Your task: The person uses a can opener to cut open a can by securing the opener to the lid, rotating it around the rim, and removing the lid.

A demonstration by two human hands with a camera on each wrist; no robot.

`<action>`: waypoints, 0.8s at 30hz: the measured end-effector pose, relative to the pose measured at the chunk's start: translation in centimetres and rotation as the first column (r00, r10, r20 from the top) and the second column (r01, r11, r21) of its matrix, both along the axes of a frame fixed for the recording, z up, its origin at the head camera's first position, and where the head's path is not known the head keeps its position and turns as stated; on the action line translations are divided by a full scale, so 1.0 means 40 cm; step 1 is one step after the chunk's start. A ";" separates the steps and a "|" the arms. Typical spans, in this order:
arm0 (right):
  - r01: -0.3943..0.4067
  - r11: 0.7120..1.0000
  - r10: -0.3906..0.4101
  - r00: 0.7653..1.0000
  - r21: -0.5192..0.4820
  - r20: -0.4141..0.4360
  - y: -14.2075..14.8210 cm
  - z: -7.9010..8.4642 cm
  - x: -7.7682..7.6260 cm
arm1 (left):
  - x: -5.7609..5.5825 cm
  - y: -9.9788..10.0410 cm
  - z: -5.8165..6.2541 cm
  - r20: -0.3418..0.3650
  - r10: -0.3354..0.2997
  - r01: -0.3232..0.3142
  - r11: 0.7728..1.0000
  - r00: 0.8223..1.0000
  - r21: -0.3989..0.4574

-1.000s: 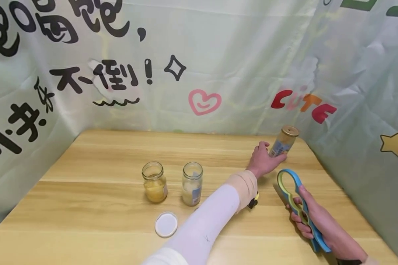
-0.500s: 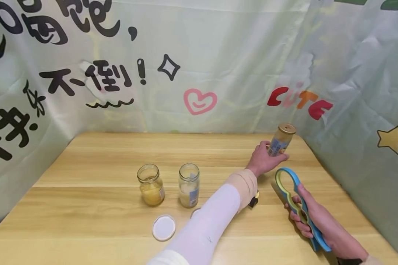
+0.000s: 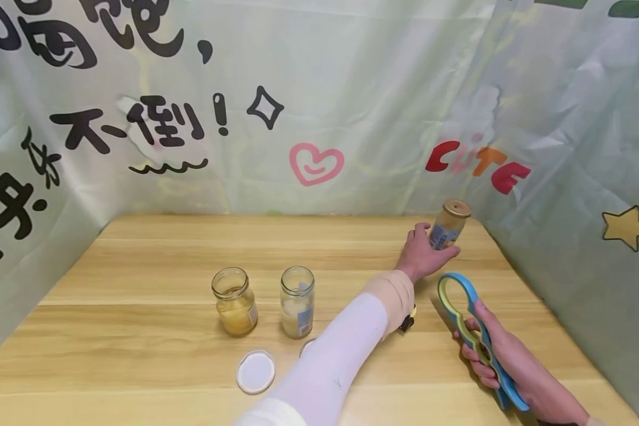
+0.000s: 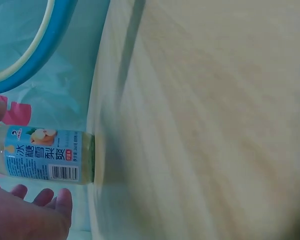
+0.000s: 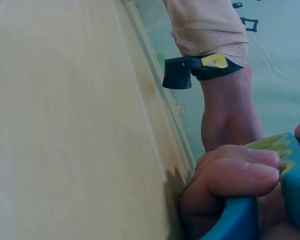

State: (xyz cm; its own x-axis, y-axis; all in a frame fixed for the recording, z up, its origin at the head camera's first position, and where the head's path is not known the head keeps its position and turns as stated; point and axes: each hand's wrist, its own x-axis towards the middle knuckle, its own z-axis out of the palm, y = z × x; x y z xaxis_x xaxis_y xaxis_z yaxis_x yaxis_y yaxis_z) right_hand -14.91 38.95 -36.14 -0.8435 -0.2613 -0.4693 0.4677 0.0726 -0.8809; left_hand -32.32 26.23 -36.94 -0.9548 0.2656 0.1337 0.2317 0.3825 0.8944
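At the table's back right corner stands a glass jar (image 3: 449, 225) with a gold lid and a blue label, sideways in the left wrist view. My left hand (image 3: 425, 254) reaches round it with thumb and fingers spread to either side; the fingertips (image 4: 64, 200) lie beside the label with a gap showing. My right hand (image 3: 503, 355) grips the handles of a blue and yellow-green jar opener (image 3: 460, 296), its looped end pointing away from me. In the right wrist view, the fingers (image 5: 240, 175) curl round the opener (image 5: 295, 195).
Two lidless glass jars, one with yellow contents (image 3: 235, 305) and one with pale contents (image 3: 297, 305), stand mid-table. A white lid (image 3: 255, 371) lies before them; another lid (image 3: 306, 346) is partly hidden by my left sleeve (image 3: 325, 367). Printed cloth (image 3: 378, 106) walls the table.
The head view has turned slightly right, so the scene shifts left. My left hand has edged a little closer round the gold-lidded jar. The right hand keeps its grip on the jar opener.
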 end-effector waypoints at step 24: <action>0.014 0.999 -0.013 1.000 -0.033 0.023 -0.003 0.006 -0.006 | -0.059 0.058 0.023 -0.012 0.035 -0.035 0.999 0.999 0.000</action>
State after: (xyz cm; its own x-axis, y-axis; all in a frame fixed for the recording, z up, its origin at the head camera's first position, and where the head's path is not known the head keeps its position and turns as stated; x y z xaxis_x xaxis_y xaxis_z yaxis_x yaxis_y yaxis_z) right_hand -15.14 38.81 -35.90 -0.8362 -0.2658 -0.4798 0.4884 0.0374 -0.8718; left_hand -34.69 28.56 -36.03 -0.9619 0.2317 0.1449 0.2284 0.3907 0.8917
